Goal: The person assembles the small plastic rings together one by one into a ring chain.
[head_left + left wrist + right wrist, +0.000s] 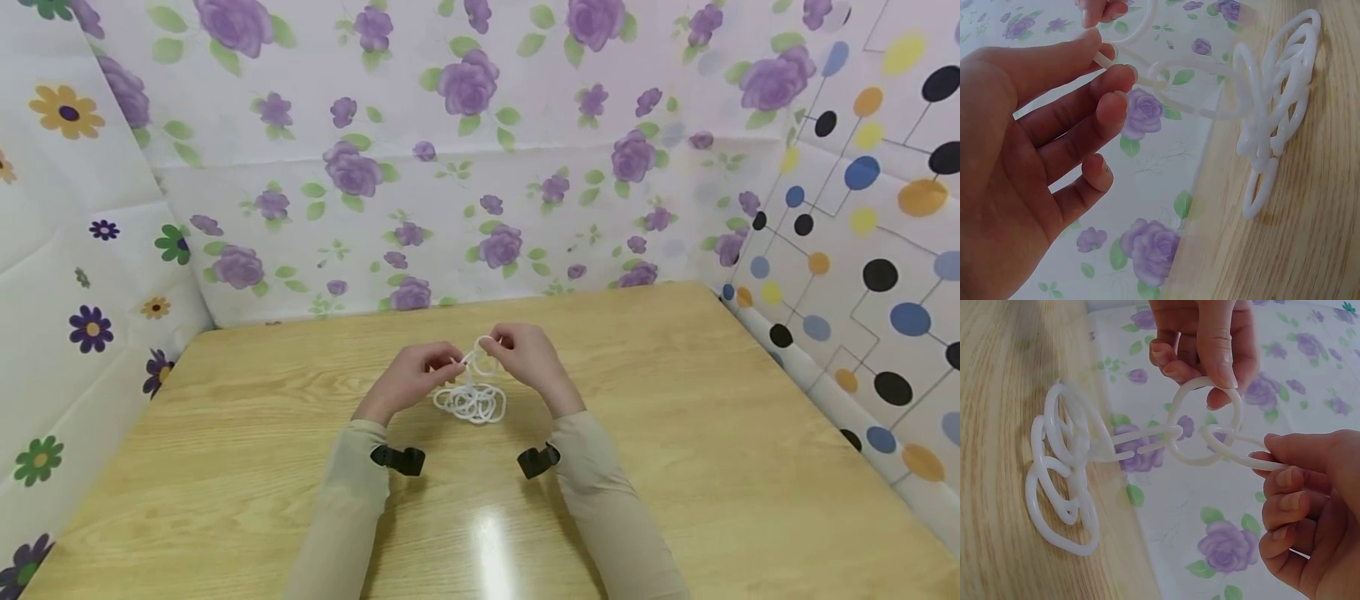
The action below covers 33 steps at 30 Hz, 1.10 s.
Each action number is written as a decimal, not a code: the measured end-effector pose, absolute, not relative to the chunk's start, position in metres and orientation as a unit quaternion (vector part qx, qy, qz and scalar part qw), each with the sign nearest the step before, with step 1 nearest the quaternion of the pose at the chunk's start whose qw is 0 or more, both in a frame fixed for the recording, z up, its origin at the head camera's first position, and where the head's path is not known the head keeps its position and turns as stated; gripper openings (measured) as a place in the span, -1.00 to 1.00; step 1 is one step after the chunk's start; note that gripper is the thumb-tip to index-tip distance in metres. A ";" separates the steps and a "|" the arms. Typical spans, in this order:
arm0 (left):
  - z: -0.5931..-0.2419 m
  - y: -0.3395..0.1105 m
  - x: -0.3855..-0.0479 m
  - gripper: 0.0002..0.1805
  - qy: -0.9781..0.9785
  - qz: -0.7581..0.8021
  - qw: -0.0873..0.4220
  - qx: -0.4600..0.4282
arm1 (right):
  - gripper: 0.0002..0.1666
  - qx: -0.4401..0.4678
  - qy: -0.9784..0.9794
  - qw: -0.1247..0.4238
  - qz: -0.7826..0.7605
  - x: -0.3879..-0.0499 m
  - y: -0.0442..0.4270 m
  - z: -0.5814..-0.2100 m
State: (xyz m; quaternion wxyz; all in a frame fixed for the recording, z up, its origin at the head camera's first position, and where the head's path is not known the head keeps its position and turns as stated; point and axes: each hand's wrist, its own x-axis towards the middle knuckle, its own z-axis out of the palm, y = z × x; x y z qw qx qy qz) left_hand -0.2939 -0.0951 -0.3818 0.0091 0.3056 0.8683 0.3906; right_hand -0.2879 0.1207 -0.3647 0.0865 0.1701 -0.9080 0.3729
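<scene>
Both hands are raised a little over the table, close together, at a chain of white plastic links [1054, 534]. My left hand [412, 375] pinches one rounded link [1199, 461] between thumb and fingertips; its other fingers are loosely bent. Thumb and fingers of my right hand [528, 358] pinch a neighbouring link [1238, 459], which passes through the left hand's link. On the other side of that link hangs another link with a small gap in its side, leading down to the heap. The heaped links [1250, 87] lie on the tabletop just below the hands, overlapping one another.
A wood-grain table [247, 467] spreads around the hands. Behind it stands a floral sheet [465, 208], with patterned sheets at the left and right sides. Black wrist mounts [405, 461] sit on both sleeves.
</scene>
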 end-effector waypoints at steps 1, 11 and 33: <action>-0.383 -0.095 -0.294 -0.78 0.868 0.388 0.008 0.308 | -0.68 0.170 -0.907 0.086 0.375 -0.288 0.121 -0.366; -0.379 -0.097 -0.293 -0.80 0.871 0.380 0.005 0.311 | -0.65 0.194 -0.906 0.091 0.364 -0.289 0.118 -0.361; -0.372 -0.094 -0.287 -0.79 0.855 0.436 0.006 0.283 | -0.83 0.249 -0.853 0.050 0.456 -0.286 0.116 -0.368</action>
